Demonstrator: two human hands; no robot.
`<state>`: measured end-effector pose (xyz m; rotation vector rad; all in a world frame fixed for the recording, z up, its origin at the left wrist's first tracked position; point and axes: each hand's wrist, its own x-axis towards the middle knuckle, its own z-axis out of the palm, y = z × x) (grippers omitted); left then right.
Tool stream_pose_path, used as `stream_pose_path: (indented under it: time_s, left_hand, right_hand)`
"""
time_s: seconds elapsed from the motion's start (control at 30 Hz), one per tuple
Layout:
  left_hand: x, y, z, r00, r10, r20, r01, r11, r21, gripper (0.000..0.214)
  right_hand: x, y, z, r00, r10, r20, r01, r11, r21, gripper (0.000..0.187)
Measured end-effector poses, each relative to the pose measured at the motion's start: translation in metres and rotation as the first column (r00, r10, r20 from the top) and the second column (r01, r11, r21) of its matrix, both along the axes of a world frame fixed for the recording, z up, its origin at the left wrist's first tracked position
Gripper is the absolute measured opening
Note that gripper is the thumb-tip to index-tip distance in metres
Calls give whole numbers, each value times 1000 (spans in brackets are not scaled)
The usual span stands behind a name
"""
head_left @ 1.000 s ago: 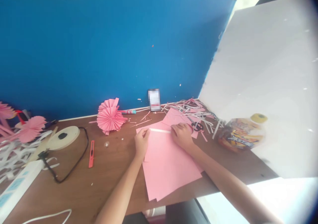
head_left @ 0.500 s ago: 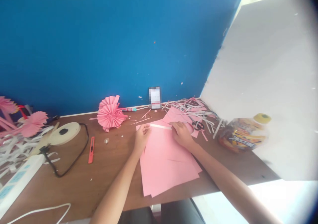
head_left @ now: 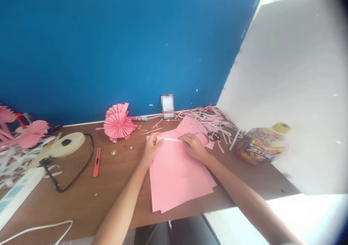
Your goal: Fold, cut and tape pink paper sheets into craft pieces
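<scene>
Several sheets of pink paper (head_left: 179, 179) lie stacked and slightly fanned on the brown table. Along the far edge of the top sheet runs a narrow white strip (head_left: 171, 139); whether it is a fold or tape I cannot tell. At the strip's left end, my left hand (head_left: 151, 147) is closed on the paper's edge, thumb pointing inward. My right hand (head_left: 193, 147) grips the same edge at the right end, its fingers bent over the strip. Just beyond my right hand, dark-handled scissors (head_left: 214, 136) lie partly among paper scraps.
Pink pleated paper rosettes (head_left: 119, 123) stand left of the sheets, near a red box cutter (head_left: 96, 162). Further left are a tape roll (head_left: 67, 145) and a white power strip (head_left: 19, 196). A phone (head_left: 167, 106) leans on the wall; a yellow-capped bottle (head_left: 261, 145) lies right.
The whole view has shifted slightly. My left fingers have curled in more, with the thumb now over the strip's end. My right hand stays at the strip's other end.
</scene>
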<state>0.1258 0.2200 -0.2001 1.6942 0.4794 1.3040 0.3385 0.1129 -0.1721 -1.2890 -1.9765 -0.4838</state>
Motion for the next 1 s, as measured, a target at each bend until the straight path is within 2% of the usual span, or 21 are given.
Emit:
stream_pose_path:
  time_s: [0.1, 0.23, 0.3, 0.33, 0.4, 0.47, 0.5, 0.53, 0.6, 0.73, 0.8, 0.87, 1.0]
  left_hand:
    - [-2, 2, 2, 998, 55, -39, -51, 994, 98, 26]
    - [-5, 6, 3, 989, 130, -74, -117, 979, 166, 22]
    - [-8, 5, 4, 973, 216, -83, -193, 955, 226, 23]
    - [-10, 2, 6, 957, 268, -106, -225, 925, 305, 23]
    - [-12, -5, 10, 903, 384, -194, -228, 809, 542, 26]
    - [-11, -15, 15, 812, 516, -273, -151, 637, 756, 28]
    - [-9, -20, 16, 767, 571, -293, -105, 562, 820, 29]
    - [-7, -23, 18, 730, 612, -303, -70, 509, 858, 30]
    - [-1, -28, 18, 683, 657, -319, -25, 458, 889, 29]
    - [6, -29, 13, 667, 664, -338, -10, 462, 887, 23]
    - [7, -31, 11, 682, 642, -351, 0, 480, 877, 21]
    - [8, -33, 11, 690, 622, -371, 31, 487, 873, 21]
    - [7, -38, 12, 680, 615, -399, 86, 474, 876, 16]
  right_hand:
    - [-2, -1, -1, 999, 22, 35, -21, 999, -24, 32]
    - [-2, 2, -2, 997, -77, 2, 77, 996, -33, 26]
    - [-1, 4, -4, 992, -126, -30, 124, 991, -50, 27]
    - [0, 5, -4, 991, -132, -35, 131, 990, -53, 27]
    - [0, 6, -5, 993, -121, -1, 121, 992, -38, 27]
    - [-1, 5, -5, 991, -101, 84, 101, 995, -3, 27]
    - [-2, 3, -4, 987, -92, 132, 91, 996, 15, 27]
    - [-3, 1, -3, 980, -89, 178, 84, 996, 33, 27]
    - [-5, -4, 1, 961, -112, 252, 94, 992, 82, 28]
    - [-12, -13, 10, 911, -301, 281, 243, 944, 224, 27]
    - [-17, -16, 12, 902, -338, 270, 271, 928, 256, 25]
    - [-23, -16, 11, 907, -291, 304, 228, 947, 227, 24]
    - [-28, -11, 3, 907, -180, 381, 160, 984, 83, 14]
